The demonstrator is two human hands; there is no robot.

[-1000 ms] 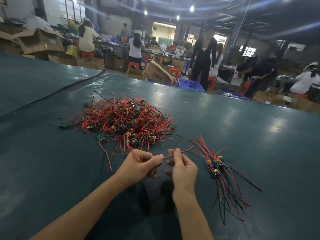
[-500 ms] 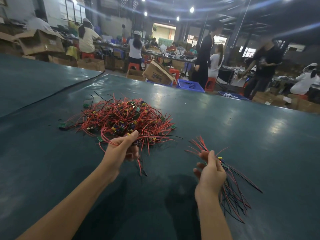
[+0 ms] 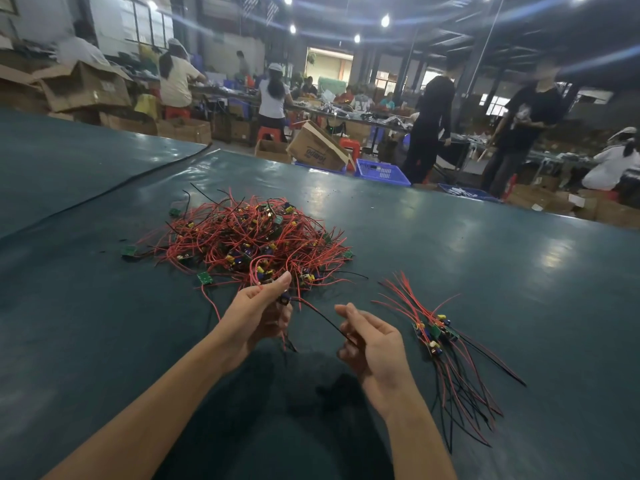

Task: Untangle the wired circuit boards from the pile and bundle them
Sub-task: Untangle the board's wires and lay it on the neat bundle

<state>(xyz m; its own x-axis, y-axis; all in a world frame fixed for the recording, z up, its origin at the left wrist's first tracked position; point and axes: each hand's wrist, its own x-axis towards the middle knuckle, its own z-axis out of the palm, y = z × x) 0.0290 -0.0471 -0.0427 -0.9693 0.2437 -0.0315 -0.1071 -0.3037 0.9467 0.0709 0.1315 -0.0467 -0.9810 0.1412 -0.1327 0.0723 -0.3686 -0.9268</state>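
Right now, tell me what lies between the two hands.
In the head view, a black wire runs from the circuit board in the left hand to the right hand, over bare table.

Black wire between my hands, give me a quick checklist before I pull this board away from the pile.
1. Left hand grips the board: ok.
2. Right hand pinches the black wire: ok.
3. Black wire runs between the hands with nothing crossing it: ok.
4. Board's red wires free of the pile: cannot tell, they overlap its near edge.
5. Bundle lies apart on the right, away from the pile: ok.
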